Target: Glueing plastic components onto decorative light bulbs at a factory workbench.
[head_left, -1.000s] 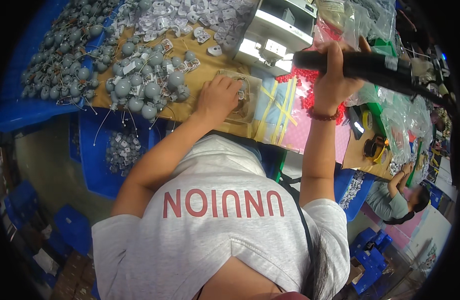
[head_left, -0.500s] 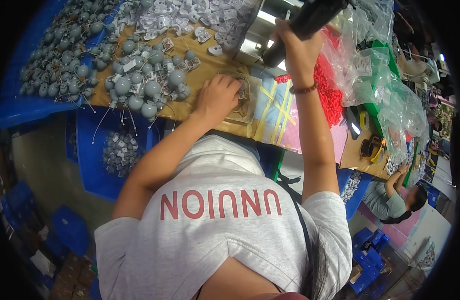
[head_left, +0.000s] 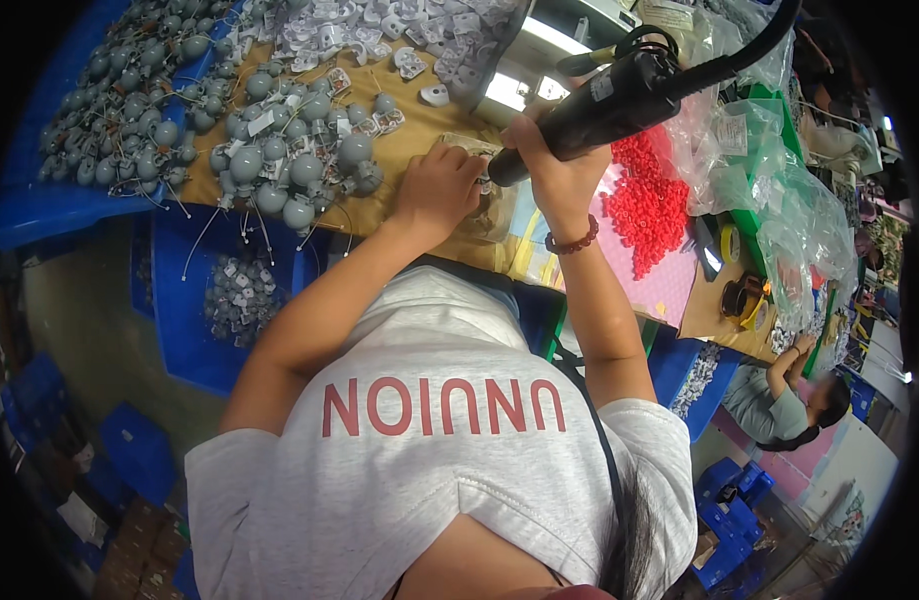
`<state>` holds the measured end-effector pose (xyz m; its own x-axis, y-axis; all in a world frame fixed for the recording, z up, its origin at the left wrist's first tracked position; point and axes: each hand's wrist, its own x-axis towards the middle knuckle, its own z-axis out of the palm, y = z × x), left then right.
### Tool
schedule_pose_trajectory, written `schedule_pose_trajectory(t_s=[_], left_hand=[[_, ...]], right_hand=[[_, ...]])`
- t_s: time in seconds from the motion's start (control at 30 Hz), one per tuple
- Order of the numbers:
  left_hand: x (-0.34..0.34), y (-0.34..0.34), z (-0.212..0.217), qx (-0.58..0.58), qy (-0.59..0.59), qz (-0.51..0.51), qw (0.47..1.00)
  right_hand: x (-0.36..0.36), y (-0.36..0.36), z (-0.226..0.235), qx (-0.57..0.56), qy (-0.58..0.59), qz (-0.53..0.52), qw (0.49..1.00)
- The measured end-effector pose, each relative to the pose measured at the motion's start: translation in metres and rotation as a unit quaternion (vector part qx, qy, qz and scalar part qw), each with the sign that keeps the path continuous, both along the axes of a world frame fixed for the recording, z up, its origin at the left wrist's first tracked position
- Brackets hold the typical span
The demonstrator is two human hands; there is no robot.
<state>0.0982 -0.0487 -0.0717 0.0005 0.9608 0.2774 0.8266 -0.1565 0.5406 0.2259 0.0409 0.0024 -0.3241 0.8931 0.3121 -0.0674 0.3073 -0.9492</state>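
Note:
My right hand (head_left: pixel 561 182) is wrapped around a black corded electric screwdriver (head_left: pixel 607 108). The tool slants down to the left, and its tip end comes close to the fingertips of my left hand (head_left: pixel 431 195). Those left fingers are curled down over a small work spot on the table, beside a clear plate-like piece (head_left: pixel 491 226). What they pinch is mostly covered by the fingers and the tool's end. To the left of that hand lies a heap of grey round bulb-like parts (head_left: pixel 304 170) with thin white wires.
White plastic pieces (head_left: pixel 369 30) are piled at the back. More grey parts fill a blue tray (head_left: pixel 39 225) at left; a blue bin (head_left: pixel 184 340) stands below. Red small parts (head_left: pixel 644 200) lie on pink foam at right, near tape rolls (head_left: pixel 754 315). Another person (head_left: pixel 779 405) works farther right.
My right hand has brought the screwdriver down and to the left, toward my left hand. The tool's cord now shows. My left hand has stayed nearly in place.

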Motion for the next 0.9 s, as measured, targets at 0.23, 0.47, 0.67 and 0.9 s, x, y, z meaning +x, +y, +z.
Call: schedule_pose_trajectory(t_s=[0.23, 0.47, 0.67, 0.9], left_hand=[[-0.003, 0.001, 0.0, 0.004, -0.01, 0.002, 1.0], [-0.002, 0.001, -0.001, 0.02, -0.029, 0.008, 0.999], [-0.002, 0.002, -0.003, 0.011, -0.033, 0.009, 0.999], [0.002, -0.001, 0.005, -0.001, -0.016, 0.031, 0.999]], right_hand=[[0.004, -0.02, -0.017, 0.047, -0.001, 0.034, 0.998], [0.001, -0.032, -0.015, -0.051, 0.068, 0.039, 0.996], [0.003, -0.03, -0.027, 0.031, -0.019, 0.007, 0.999], [0.0, -0.026, -0.004, -0.041, 0.029, 0.034, 0.998]])
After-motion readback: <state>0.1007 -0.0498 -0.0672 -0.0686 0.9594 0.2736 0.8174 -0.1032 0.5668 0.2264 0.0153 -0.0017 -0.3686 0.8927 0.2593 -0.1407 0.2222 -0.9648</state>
